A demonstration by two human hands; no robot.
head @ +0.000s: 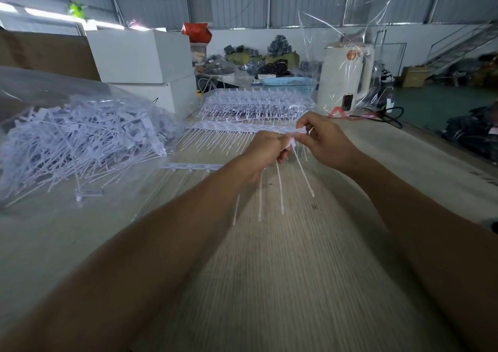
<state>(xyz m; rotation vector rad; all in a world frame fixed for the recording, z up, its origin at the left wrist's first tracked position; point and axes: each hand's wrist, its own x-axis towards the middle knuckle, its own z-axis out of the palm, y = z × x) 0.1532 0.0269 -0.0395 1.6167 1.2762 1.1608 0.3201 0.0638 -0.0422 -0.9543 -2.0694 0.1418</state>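
Your left hand [265, 151] and right hand [324, 141] each pinch the heads of a short cluster of plastic ties [299, 131], roughly 4 tails dangling, just above the tabletop [296, 257] at 12 o'clock. They're light and springy. The blurred heads probably snap apart, so keep each grip there, not on the tails. A bag [80, 125] of loose ties sits at 10 o'clock, with uncut strips [229, 128] beyond in a warehouse [296, 1].
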